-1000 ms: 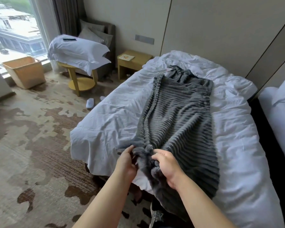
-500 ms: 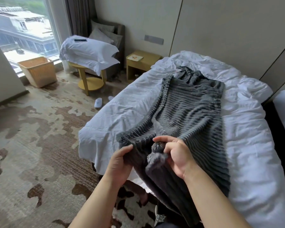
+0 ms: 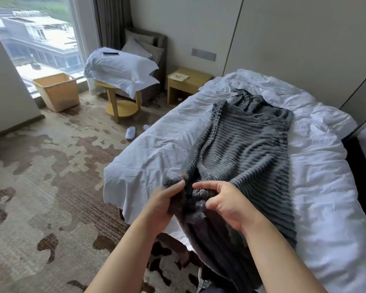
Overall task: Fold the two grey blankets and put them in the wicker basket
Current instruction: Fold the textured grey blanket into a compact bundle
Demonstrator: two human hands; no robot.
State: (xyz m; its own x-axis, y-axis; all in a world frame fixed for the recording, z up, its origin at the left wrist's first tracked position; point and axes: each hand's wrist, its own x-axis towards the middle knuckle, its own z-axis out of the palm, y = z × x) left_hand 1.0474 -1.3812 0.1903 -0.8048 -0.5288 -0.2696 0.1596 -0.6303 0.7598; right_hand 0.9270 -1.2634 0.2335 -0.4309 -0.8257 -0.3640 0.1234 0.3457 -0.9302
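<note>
A ribbed grey blanket [image 3: 247, 142] lies lengthwise on the white bed [image 3: 325, 187], folded into a long strip, its near end hanging over the bed's edge. My left hand [image 3: 165, 205] grips the near end's left corner. My right hand [image 3: 226, 203] pinches the bunched near end beside it, fingers curled. Both hands hold that end lifted slightly off the bed. The wicker basket [image 3: 57, 92] stands on the floor by the window at far left, well away from my hands. Only one grey blanket can be told apart.
A round yellow side table [image 3: 120, 106] carries white pillows [image 3: 123, 68] near a grey armchair [image 3: 152, 47]. A yellow nightstand [image 3: 188, 81] is beside the bed head. White slippers [image 3: 130, 132] lie on the patterned carpet [image 3: 40, 176]. A second bed's edge shows at far right.
Both hands have raised the blanket's near end and shifted their grip on it. The camera view has swung left, bringing the basket further into frame.
</note>
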